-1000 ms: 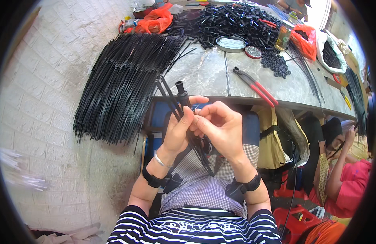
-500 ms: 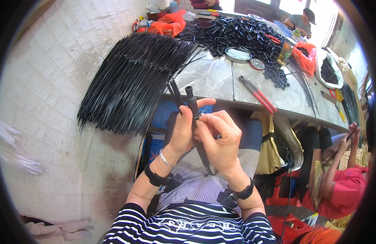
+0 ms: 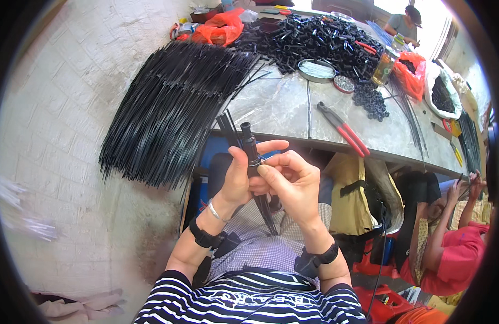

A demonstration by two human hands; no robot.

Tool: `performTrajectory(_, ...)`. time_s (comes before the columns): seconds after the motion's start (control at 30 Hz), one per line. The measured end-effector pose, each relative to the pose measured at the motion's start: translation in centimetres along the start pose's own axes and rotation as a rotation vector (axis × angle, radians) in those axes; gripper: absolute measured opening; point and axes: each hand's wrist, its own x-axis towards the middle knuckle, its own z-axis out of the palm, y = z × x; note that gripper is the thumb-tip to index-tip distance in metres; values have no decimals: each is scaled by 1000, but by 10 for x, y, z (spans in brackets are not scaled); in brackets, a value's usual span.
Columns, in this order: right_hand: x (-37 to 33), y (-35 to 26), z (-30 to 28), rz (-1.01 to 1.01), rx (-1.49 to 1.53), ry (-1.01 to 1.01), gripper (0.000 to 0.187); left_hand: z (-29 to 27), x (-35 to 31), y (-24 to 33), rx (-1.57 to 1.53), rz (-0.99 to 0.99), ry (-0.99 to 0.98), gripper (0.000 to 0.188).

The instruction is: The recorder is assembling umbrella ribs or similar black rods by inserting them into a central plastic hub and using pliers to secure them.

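My left hand (image 3: 236, 178) is closed around a black tubular plastic fitting (image 3: 249, 141) with a flared top end, held upright in front of my lap. Several thin black rods (image 3: 228, 127) stick out between the thumb and palm of the same hand, and their lower ends hang below it. Against the side of the fitting, the thumb and forefinger of my right hand (image 3: 294, 178) pinch a thin, light-coloured piece, too small to name. The right hand's other fingers curl close beneath the fitting.
Long black rods (image 3: 157, 108) lie in a thick stack at the table's left. Black fittings (image 3: 314, 43) form a heap behind a round tin (image 3: 317, 70). Red-handled pliers (image 3: 344, 129) rest near the table edge. A person in red (image 3: 449, 248) sits at the right; another (image 3: 405, 26) works far back.
Both hands have sunk slightly with the fitting and the rods. My right fingers remain at the fitting's side, and the grip looks much the same.
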Motion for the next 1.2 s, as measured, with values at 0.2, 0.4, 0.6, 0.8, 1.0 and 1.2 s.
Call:
performTrajectory(0.2, 19, 18, -12, -33, -32, 38, 11, -25, 21, -14, -122, -78, -111, 108)
performTrajectory(0.4, 36, 32, -32, -134, -92, -30, 14, -18, 36, -21, 80, -58, 28, 101)
performTrajectory(0.6, 40, 24, -29, 36, 30, 25, 15, -22, 39, -25, 92, -20, 11, 92)
performTrajectory(0.8, 40, 19, -32, 175, 121, -37, 17, -16, 39, -21, 115, -40, 23, 95)
performTrajectory(1.0, 33, 22, -26, -114, -160, 29, 10, -19, 35, -20, 104, -79, 24, 101)
performTrajectory(1.2, 27, 22, -23, -138, -195, -33, 6, -20, 28, -18, -35, -44, -74, 95)
